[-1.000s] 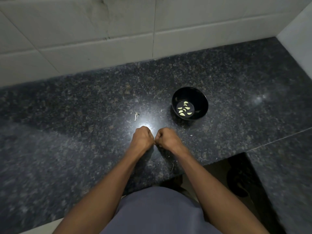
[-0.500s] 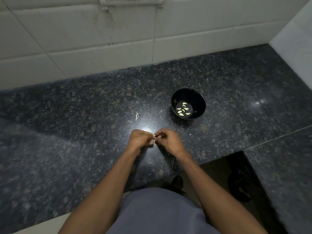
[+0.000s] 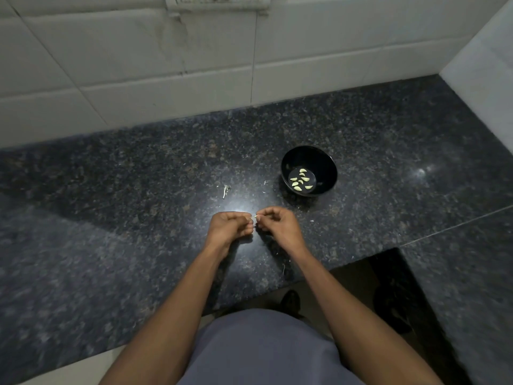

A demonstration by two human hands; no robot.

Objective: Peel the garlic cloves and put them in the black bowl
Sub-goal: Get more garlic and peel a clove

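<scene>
Centrally, left hand (image 3: 229, 227) and right hand (image 3: 279, 225) meet fingertip to fingertip above the table (image 3: 111, 218), both pinching one small garlic clove (image 3: 256, 216). Black bowl (image 3: 323, 159), beyond the right hand, contains several peeled cloves (image 3: 301, 179).

Dim light is falling from overhead, glaring white off the granite countertop (image 3: 166, 168) beyond the hands; a second glint is shining far right. Corners are blurring and tile lines are bowing outward.
</scene>
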